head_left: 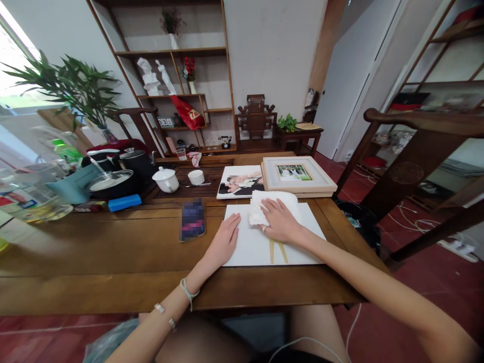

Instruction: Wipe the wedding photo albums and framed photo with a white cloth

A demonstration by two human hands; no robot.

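Note:
A white rectangular panel (249,252) lies flat on the wooden table in front of me. Two tan strips (279,251) show on it below my right wrist. My right hand (278,219) holds a folded white cloth (289,200) down on the panel's upper part, fingers bent over it. On the panel's left edge rests my left hand (228,237), laid flat with nothing in it. Just behind the panel are a photo print (242,184) of people and a white-framed picture (321,180), stacked on another flat piece.
A phone (192,220) lies left of my left hand. Farther left stand a blue box (124,202), a lidded pan (111,184), a black kettle (136,164) and a white lidded bowl (165,180). A wooden chair (408,166) stands at the table's right.

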